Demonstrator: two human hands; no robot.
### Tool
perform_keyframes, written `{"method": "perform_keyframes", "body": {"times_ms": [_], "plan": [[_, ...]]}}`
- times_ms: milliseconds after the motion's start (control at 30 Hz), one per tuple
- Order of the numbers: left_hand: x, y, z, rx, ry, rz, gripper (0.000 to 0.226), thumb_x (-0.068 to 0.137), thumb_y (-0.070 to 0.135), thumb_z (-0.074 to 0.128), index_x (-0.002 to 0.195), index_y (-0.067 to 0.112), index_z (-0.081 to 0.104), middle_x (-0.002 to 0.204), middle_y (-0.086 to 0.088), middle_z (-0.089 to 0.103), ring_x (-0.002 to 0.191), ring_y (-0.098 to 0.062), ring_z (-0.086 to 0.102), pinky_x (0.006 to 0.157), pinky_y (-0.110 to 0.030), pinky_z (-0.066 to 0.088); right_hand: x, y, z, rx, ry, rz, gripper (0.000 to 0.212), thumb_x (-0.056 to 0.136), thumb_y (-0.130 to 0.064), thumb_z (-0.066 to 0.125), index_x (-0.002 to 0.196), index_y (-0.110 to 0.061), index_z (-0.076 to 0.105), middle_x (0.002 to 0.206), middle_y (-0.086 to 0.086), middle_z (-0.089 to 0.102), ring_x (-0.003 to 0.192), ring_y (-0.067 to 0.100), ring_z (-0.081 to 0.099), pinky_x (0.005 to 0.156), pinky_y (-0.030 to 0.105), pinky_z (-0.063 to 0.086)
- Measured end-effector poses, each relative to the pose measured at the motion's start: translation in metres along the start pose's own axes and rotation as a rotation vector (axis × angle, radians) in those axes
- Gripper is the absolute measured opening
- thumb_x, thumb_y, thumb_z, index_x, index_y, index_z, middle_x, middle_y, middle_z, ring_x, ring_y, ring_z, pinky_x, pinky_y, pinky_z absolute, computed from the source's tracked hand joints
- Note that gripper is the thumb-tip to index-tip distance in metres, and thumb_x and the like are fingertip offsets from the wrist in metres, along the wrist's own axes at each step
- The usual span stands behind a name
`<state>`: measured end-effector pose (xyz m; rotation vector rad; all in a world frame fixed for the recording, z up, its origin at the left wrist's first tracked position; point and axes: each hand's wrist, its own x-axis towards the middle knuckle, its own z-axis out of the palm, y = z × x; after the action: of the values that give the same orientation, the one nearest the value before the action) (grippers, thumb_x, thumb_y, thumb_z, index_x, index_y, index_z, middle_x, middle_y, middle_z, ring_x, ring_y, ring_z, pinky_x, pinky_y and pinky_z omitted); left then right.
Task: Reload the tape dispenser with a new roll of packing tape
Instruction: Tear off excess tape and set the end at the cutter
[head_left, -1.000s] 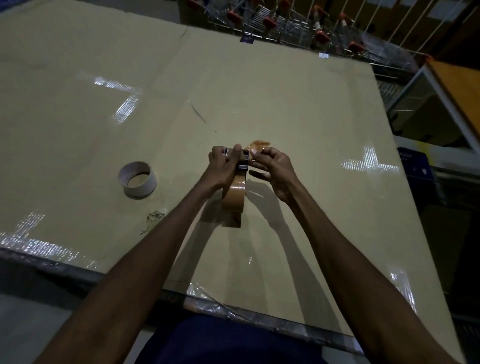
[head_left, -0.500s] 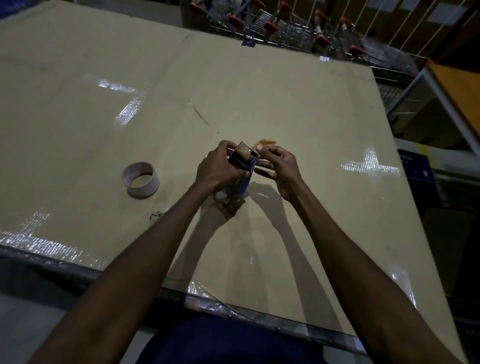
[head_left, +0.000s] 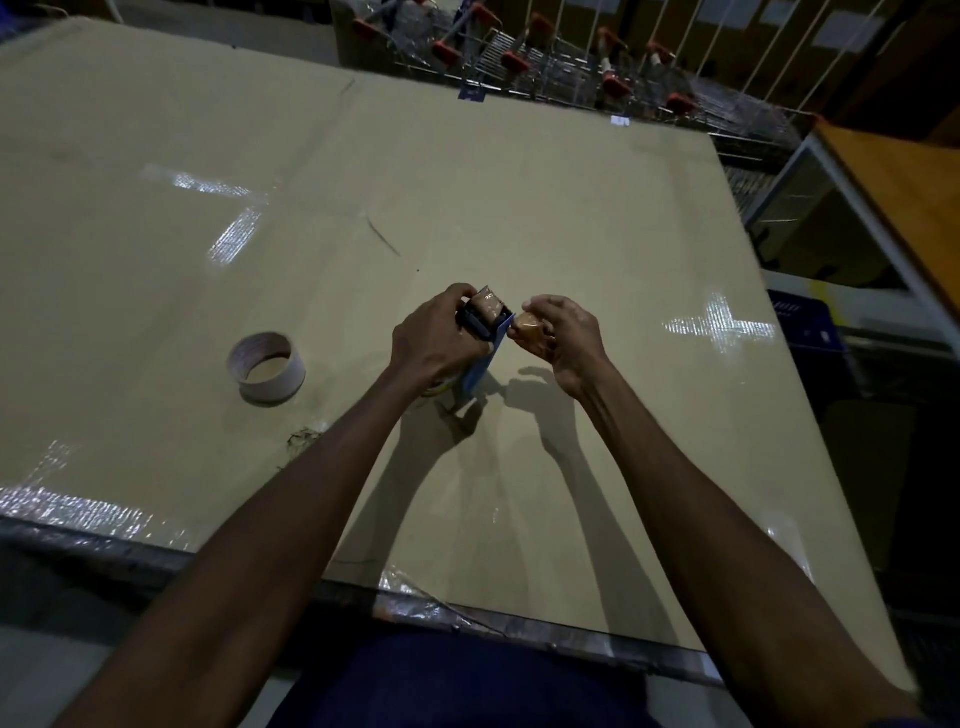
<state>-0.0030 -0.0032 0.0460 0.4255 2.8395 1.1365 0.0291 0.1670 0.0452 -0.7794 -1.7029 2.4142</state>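
My left hand (head_left: 434, 335) grips a small blue and black tape dispenser (head_left: 485, 332) above the middle of the cardboard-covered table (head_left: 545, 218). Brown packing tape shows at the dispenser's top; the roll itself is mostly hidden behind my left hand. My right hand (head_left: 563, 332), just right of the dispenser, pinches a crumpled piece of brown tape (head_left: 527, 326) close to the dispenser's blue edge. An empty cardboard tape core (head_left: 267, 368) lies flat on the table to the left, apart from both hands.
Shiny clear tape strips run along the table's near edge (head_left: 78, 506) and across its surface. Shopping carts (head_left: 545, 57) with red handles stand behind the far edge. A glass-sided counter (head_left: 841, 208) and a blue crate (head_left: 802, 322) stand to the right.
The dispenser has turned in my left hand from edge-on, with the brown roll showing, to tilted with its blue side out. My right hand now pinches a crumpled tape piece beside it.
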Motion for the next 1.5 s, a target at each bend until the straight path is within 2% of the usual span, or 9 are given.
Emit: {"method": "perform_keyframes", "body": {"times_ms": [133,300,500,600,700,967,1100,1300,1500], "plan": [[0.002,0.0,0.002,0.007,-0.006,0.016,0.061,0.073,0.032,0.076,0.129,0.031,0.054,0.121,0.003,0.068,0.105,-0.025,0.064,0.076,-0.029,0.039,0.005,0.006,-0.001,-0.041,0.048,-0.026,0.011,0.091,0.003,0.063,0.101,0.002,0.067,0.082,0.015,0.069,0.071,0.022,0.069,0.069,0.028,0.063],[0.004,0.0,0.005,0.023,-0.001,0.021,0.061,0.073,0.033,0.076,0.13,0.032,0.054,0.121,0.003,0.068,0.105,-0.025,0.064,0.075,-0.029,0.039,0.009,0.016,-0.002,-0.245,0.15,-0.112,0.018,0.099,-0.011,0.055,0.102,0.0,0.07,0.072,0.008,0.061,0.053,0.012,0.051,0.045,0.018,0.041],[0.007,-0.003,0.007,0.035,0.004,0.02,0.061,0.073,0.035,0.074,0.13,0.032,0.053,0.121,0.005,0.067,0.104,-0.024,0.063,0.076,-0.03,0.04,0.008,0.013,-0.008,-0.165,0.097,0.016,0.049,0.089,-0.041,0.069,0.103,0.006,0.072,0.084,0.006,0.069,0.068,0.01,0.06,0.061,0.023,0.053],[0.009,-0.003,0.009,0.037,0.0,0.037,0.061,0.073,0.034,0.074,0.13,0.03,0.054,0.121,0.003,0.067,0.103,-0.025,0.064,0.076,-0.031,0.043,0.006,0.011,-0.014,-0.112,-0.048,0.084,0.038,0.083,-0.01,0.077,0.114,0.011,0.066,0.093,0.011,0.069,0.082,0.018,0.066,0.077,0.025,0.059],[0.011,-0.003,0.011,0.043,-0.002,0.047,0.06,0.073,0.034,0.073,0.13,0.03,0.054,0.119,0.003,0.068,0.101,-0.024,0.064,0.076,-0.03,0.042,0.004,0.012,-0.017,-0.204,-0.074,0.065,0.029,0.087,0.01,0.062,0.116,0.012,0.063,0.098,0.018,0.068,0.084,0.024,0.069,0.085,0.027,0.059],[0.014,-0.002,0.016,0.073,-0.009,0.075,0.062,0.07,0.038,0.073,0.129,0.031,0.055,0.117,0.004,0.068,0.099,-0.023,0.064,0.075,-0.03,0.039,0.003,0.015,-0.027,-0.524,0.11,0.016,0.024,0.101,-0.005,0.04,0.096,0.002,0.062,0.072,0.01,0.053,0.05,0.019,0.057,0.056,0.029,0.058],[0.015,-0.004,0.017,0.08,-0.008,0.085,0.059,0.072,0.037,0.073,0.128,0.03,0.056,0.116,0.003,0.068,0.099,-0.025,0.064,0.076,-0.031,0.041,0.001,0.011,-0.031,-0.572,0.084,0.118,0.03,0.099,-0.023,0.038,0.095,-0.003,0.06,0.084,0.006,0.046,0.054,0.022,0.052,0.065,0.032,0.051],[0.016,-0.006,0.016,0.076,-0.016,0.104,0.058,0.072,0.037,0.073,0.127,0.029,0.056,0.117,0.002,0.068,0.1,-0.026,0.064,0.08,-0.034,0.046,0.002,0.008,-0.051,-0.707,0.052,0.011,0.023,0.092,0.015,0.045,0.102,0.018,0.065,0.079,0.018,0.062,0.06,0.02,0.059,0.058,0.022,0.058],[0.017,-0.005,0.019,0.083,-0.012,0.147,0.055,0.071,0.037,0.072,0.123,0.029,0.059,0.113,0.002,0.069,0.096,-0.026,0.064,0.074,-0.032,0.044,0.005,0.008,-0.095,-0.8,0.259,-0.087,0.008,0.087,0.003,0.066,0.085,0.005,0.074,0.079,0.02,0.073,0.066,0.026,0.07,0.074,0.036,0.063]]}}
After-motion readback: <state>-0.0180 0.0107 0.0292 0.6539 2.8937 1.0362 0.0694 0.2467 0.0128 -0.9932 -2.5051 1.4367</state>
